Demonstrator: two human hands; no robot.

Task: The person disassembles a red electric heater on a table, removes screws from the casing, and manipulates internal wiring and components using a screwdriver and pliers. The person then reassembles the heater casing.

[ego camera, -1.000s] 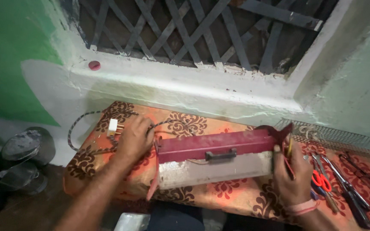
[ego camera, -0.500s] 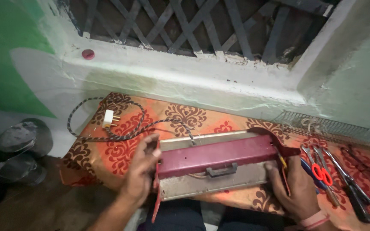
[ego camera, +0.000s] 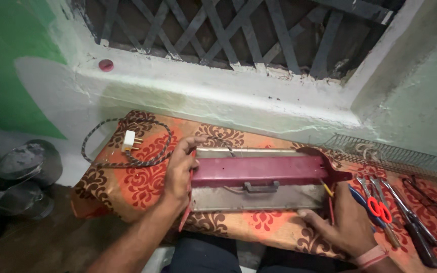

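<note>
On a desk (ego camera: 127, 187) draped in orange patterned cloth below a latticed window, a long maroon-and-metal appliance (ego camera: 259, 182) lies lengthwise at centre. The left hand (ego camera: 180, 169) has its grip clasped on the unit's nine o'clock end; the right hand (ego camera: 342, 220) grasps its three o'clock end. A braided cord with white plug (ego camera: 129, 140) coils at ten o'clock; red-handled scissors (ego camera: 378, 206) lie at three o'clock.

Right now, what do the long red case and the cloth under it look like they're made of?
Red case: likely painted sheet metal, with dull sheen, folded edges and a bare grey panel. Cloth: looks like soft printed fabric, matte and draped over the edge.
</note>
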